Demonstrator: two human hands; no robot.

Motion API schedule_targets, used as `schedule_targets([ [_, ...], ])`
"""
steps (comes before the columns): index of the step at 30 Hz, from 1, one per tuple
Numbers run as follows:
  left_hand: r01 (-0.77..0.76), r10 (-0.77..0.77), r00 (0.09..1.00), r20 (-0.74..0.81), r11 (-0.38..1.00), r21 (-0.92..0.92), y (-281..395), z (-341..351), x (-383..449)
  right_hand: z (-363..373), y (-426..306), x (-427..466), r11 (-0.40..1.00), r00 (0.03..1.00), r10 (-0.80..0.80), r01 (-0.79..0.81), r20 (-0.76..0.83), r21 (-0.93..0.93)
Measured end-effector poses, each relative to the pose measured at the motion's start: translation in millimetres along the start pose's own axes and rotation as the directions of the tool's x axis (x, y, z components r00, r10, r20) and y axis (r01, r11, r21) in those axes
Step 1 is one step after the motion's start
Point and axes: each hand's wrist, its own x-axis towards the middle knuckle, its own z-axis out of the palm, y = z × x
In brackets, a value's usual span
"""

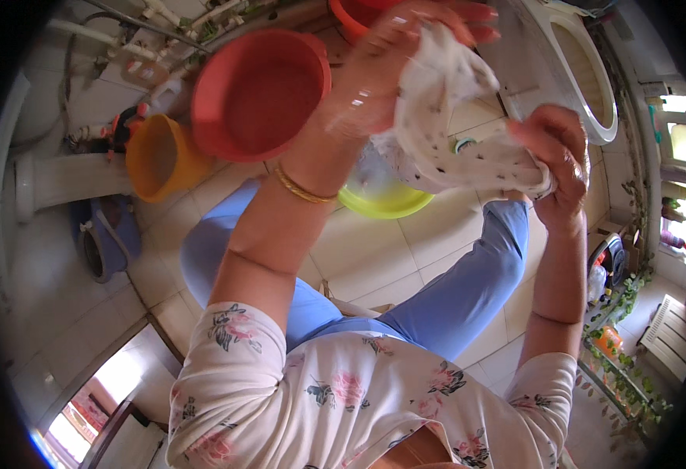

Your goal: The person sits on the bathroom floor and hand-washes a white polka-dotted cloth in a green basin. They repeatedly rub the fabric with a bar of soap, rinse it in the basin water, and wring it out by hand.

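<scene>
A wet white cloth with small dark marks [436, 135] is stretched between my two raised hands. My left hand [390, 64], blurred, has the cloth at its palm and thumb side, with some fingers spread; how firmly it grips is not plain. My right hand [560, 158] is closed around the cloth's other end. Below the cloth, on the tiled floor, stands a yellow-green basin [387, 202] with cloudy water and more pale fabric in it, partly hidden by the cloth and my left forearm.
A red plastic basin [261, 97] and an orange-yellow bucket [158, 158] stand at the left, near pipes. Part of another red basin [357, 17] shows at the top. Blue shoes [108, 237] lie by the left wall. A white ceramic fixture [592, 76] is at upper right.
</scene>
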Motion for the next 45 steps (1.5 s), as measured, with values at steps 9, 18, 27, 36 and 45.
schedule_targets([
  [9,0.526,-0.131,0.32,-0.939,0.849,0.061,-79,-68,-110,178,83,-115,0.532,0.59,0.807,-0.745,0.027,0.402],
  [18,-0.043,-0.704,0.483,-0.52,0.575,-0.817,-159,-108,-271,231,-41,-167,0.068,0.357,0.881,-0.746,0.311,0.662],
  [27,-0.007,-0.347,0.203,-0.915,0.934,-0.356,-191,-92,-224,279,108,-138,0.087,0.062,0.991,-0.973,0.123,-0.215],
  [36,-0.152,-0.712,0.465,-0.526,0.521,-0.84,-183,-130,-289,301,3,-125,0.572,0.511,0.82,-0.742,0.256,-0.35],
  [45,-0.176,-0.349,0.281,-0.894,0.897,-0.405,-145,-138,-239,242,70,-192,-0.09,-0.067,0.996,-0.741,0.061,0.666],
])
